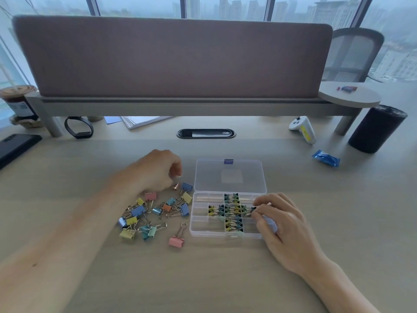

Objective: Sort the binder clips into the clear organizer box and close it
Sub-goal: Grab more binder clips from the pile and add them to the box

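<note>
**Clips, box and hands: the tally**

One clear organizer box. Five of its compartments appear to hold small clips, packed too tightly to count. About sixteen loose binder clips lie overlapping on the bench. Two of them are pink clips. Two hands: left hand, right hand. Farther back: one white controller, one blue packet, one dark cylinder, one black wristband.

You sat at a pale wood bench; mauve divider panel behind, mesh chair, windows hazy grey.
</note>
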`<state>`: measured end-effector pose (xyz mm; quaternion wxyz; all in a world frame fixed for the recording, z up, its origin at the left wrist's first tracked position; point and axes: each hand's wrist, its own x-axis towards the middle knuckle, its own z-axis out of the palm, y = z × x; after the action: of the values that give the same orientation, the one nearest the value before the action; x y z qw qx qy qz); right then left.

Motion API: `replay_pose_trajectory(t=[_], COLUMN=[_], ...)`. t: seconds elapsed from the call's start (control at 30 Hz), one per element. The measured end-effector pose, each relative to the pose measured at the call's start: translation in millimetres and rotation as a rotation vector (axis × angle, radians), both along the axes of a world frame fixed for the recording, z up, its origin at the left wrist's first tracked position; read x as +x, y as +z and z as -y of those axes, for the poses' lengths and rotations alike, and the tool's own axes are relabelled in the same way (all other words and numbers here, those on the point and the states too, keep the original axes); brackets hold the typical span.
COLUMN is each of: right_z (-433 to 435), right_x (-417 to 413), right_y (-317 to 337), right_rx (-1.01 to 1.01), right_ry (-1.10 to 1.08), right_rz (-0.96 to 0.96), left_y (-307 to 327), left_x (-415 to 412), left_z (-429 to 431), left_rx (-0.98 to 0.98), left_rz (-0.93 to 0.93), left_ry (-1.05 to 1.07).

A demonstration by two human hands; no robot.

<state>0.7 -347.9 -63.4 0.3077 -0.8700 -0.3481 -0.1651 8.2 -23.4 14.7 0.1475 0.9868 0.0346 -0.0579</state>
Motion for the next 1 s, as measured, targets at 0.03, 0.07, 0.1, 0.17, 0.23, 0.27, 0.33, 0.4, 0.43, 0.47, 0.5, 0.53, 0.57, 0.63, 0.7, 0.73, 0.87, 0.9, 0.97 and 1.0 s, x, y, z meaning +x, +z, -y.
replay_pose_trajectory(t=[0.03, 0.07, 0.1, 0.17, 0.23, 0.27, 0.33, 0.4, 0.43, 0.47, 0.5, 0.53, 0.57, 0.63, 0.7, 0.73, 0.87, 0.9, 0.97, 1.0], right_z=[0, 0, 0, 1, 1, 1, 2, 2, 2, 2, 2, 2, 2, 1, 1, 1, 3, 3, 3, 4], right_x=[0, 0, 0, 0, 0, 0, 0, 1, 1, 1, 1, 0, 1, 1, 1, 1, 3, 3, 2, 2], right_y=[0, 0, 0, -1, -1, -1, -2, -2, -2, -2, -2, -2, -1, -1, -2, -2, -3, -3, -2, -3], right_rx=[0.0, 0.001, 0.003, 0.006, 0.006, 0.005, 0.005, 0.009, 0.01, 0.012, 0.015, 0.016, 0.017, 0.014, 0.019, 0.026, 0.084, 0.095, 0.114, 0.119], right_ry=[0.001, 0.0, -0.001, -0.002, -0.001, -0.001, 0.001, 0.002, 0.002, 0.004, 0.006, 0.007, 0.007, 0.004, 0.004, 0.009, 0.015, 0.009, -0.001, -0.003], right_rz=[-0.002, -0.003, -0.005, -0.008, -0.011, -0.013, -0.018, -0.022, -0.023, -0.023, -0.024, -0.024, -0.025, -0.027, -0.026, -0.025, -0.075, -0.083, -0.088, -0.089], left_y=[-1, -1, -1, -3, -4, -4, -4, -4, -4, -3, -1, 3, 7, 14, 11, 5, -15, -16, -18, -19], left_x=[-2, -3, -5, -6, -5, -4, -3, -2, -2, -2, -3, -4, -7, -14, -21, -23, -22, -22, -22, -23], left_z=[-4, -5, -4, -1, 1, 1, 0, -1, -1, -1, 2, 9, 19, 50, 86, 101, 127, 126, 123, 122], left_rx=[0.028, 0.038, 0.039, 0.052, 0.062, 0.056, 0.031, 0.018, 0.017, 0.01, -0.022, -0.089, -0.191, -0.431, -0.551, -0.56, -0.532, -0.537, -0.54, -0.537], left_rz=[-0.034, -0.053, -0.057, -0.042, -0.028, -0.027, -0.025, -0.001, 0.018, 0.049, 0.098, 0.162, 0.23, 0.271, 0.191, 0.156, 0.168, 0.17, 0.159, 0.152], left_ry=[-0.004, -0.011, -0.017, -0.033, -0.053, -0.054, -0.04, -0.033, -0.033, -0.028, -0.022, -0.015, -0.016, -0.083, -0.217, -0.273, -0.3, -0.285, -0.266, -0.265])
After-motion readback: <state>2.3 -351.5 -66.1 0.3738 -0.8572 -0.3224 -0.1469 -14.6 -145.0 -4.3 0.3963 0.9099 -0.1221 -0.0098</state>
